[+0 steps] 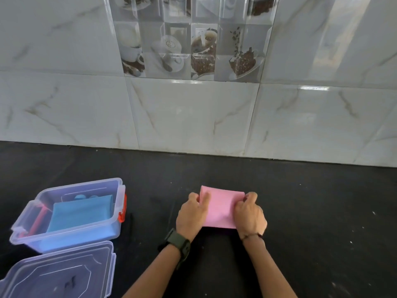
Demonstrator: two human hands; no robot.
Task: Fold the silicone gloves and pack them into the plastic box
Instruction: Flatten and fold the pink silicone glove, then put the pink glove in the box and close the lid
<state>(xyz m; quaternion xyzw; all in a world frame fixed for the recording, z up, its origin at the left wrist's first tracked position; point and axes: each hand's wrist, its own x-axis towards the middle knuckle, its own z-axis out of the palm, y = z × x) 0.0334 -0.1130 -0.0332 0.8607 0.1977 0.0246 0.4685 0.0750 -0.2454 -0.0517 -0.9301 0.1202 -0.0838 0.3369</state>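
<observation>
A folded pink silicone glove [221, 206] lies flat on the black counter in the middle. My left hand [191, 214] grips its left edge, fingers curled over the fold. On the glove's right edge sits my right hand [250, 214], fingers closed on it. At the left stands the clear plastic box [28, 232], open, with an orange latch on its right end. A folded blue glove [82, 212] lies inside it.
The box's clear lid [58, 274] lies on the counter in front of the box, at the bottom left. A glossy tiled wall [193, 117] rises behind the black counter [322, 211].
</observation>
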